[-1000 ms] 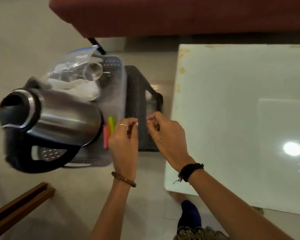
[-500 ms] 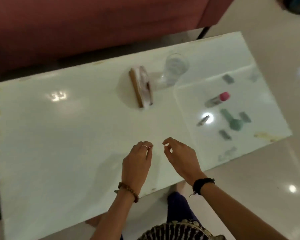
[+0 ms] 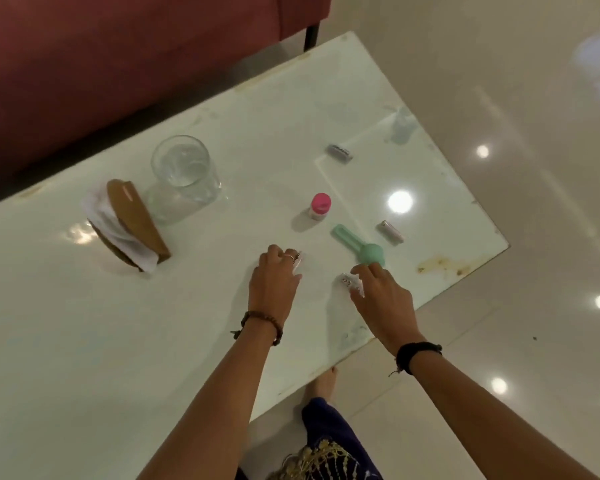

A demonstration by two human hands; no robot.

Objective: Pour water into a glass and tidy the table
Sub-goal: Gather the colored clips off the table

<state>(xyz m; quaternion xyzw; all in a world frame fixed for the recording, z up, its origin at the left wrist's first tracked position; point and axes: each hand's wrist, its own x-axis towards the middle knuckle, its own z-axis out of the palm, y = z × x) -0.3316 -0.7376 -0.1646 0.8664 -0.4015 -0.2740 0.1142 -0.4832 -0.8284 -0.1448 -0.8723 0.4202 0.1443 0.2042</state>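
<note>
Pink-capped bottle (image 3: 320, 206), mint-green tool (image 3: 359, 245), clear glass (image 3: 182, 174), brown napkin holder (image 3: 136, 223), white table (image 3: 84, 323).

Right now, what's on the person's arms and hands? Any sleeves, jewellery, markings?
Both forearms are bare, no sleeves. The left hand has a silver ring on one finger and a brown beaded bracelet at the wrist. The right hand shows no ring; its wrist carries a black braided band with loose thread ends. No gloves or markings visible.

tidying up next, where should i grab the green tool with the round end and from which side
Probably by the flat slotted handle of the green tool, from above, fingers across its narrow width. It lies flat on the table, handle pointing toward the pink-capped bottle. The round end sits right beside the right hand.
</note>
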